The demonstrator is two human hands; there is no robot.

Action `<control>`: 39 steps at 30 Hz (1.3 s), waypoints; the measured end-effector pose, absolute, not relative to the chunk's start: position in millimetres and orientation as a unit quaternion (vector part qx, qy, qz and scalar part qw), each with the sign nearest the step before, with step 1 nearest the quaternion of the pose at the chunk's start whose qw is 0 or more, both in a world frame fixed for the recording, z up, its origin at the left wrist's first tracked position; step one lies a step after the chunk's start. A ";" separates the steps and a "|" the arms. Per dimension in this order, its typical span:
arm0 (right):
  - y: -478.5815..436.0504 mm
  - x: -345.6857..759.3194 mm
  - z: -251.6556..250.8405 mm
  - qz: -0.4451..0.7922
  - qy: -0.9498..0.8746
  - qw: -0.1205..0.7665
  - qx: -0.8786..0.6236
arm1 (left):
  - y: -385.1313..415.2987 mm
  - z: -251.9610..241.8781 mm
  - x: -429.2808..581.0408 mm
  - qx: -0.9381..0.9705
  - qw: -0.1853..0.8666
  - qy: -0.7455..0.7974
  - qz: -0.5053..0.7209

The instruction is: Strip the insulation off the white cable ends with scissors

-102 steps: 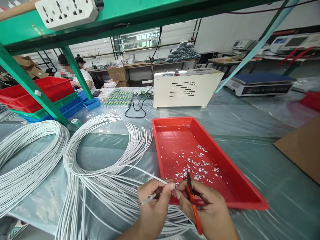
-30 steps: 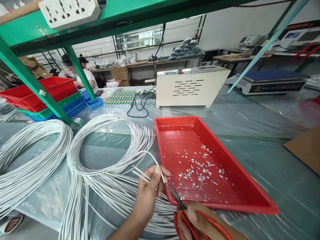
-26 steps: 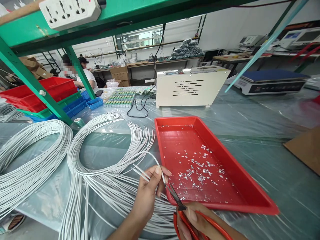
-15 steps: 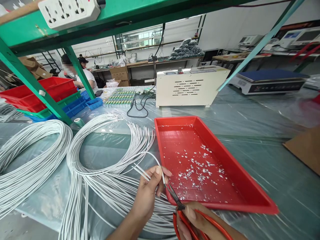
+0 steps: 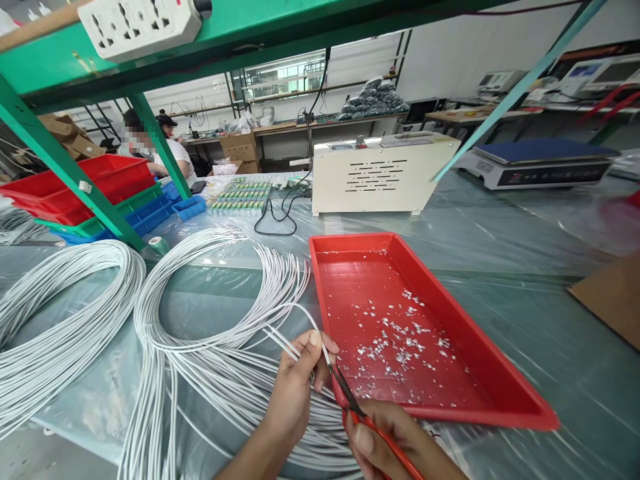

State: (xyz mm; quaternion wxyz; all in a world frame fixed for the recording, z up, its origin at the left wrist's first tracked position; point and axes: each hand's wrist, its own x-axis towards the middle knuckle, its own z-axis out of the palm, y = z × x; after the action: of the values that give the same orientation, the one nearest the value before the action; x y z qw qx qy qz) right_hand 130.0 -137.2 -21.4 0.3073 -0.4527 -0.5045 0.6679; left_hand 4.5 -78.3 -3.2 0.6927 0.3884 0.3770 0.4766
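My left hand (image 5: 301,370) pinches a white cable (image 5: 314,321) near its end, thumb on top. More white cable ends pass under the same fingers. My right hand (image 5: 383,433) is wrapped round the red handles of a pair of pliers (image 5: 350,390) with dark, narrow jaws. The jaw tips meet the cable end just right of my left fingers; whether they grip it is too small to tell. A coiled bundle of white cables (image 5: 155,327) lies to the left and runs beneath my left forearm. Beside my hands sits a red tray (image 5: 440,287) with small silvery scraps in it.
A second cable coil (image 5: 65,320) lies far left, with stacked plastic bins (image 5: 90,193) behind it. Beyond the tray stand a beige machine (image 5: 375,177) and a blue-topped scale (image 5: 540,160). A green shelf frame (image 5: 250,47) crosses overhead. Two people sit in the background.
The pliers have turned, and their handles have come closer together in my right hand. Their jaws have moved slightly up to the cable end. My left hand has barely shifted.
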 end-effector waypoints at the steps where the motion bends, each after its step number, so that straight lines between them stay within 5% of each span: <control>1: -135.6 128.6 -23.3 0.648 -0.523 0.314 -0.455 | -78.1 -3.0 4.2 0.387 0.696 0.376 0.474; 13: -135.6 131.4 -21.8 0.339 -0.664 0.380 -0.547 | -79.4 -7.1 5.1 0.404 0.704 0.371 0.451; 22: -123.9 140.7 -7.5 0.386 -0.566 0.446 -0.576 | -88.1 -10.5 9.7 0.487 0.628 0.397 0.459; 39: -120.3 141.6 -11.6 0.375 -0.557 0.428 -0.605 | -94.4 -10.9 11.9 0.594 0.519 0.389 0.475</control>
State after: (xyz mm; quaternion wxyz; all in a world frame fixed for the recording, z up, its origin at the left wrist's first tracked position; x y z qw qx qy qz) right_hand 141.6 -120.3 -11.6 0.4277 -0.6052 -0.5571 0.3749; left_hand 11.9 -94.4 -10.9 0.5191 0.5944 0.3891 0.4752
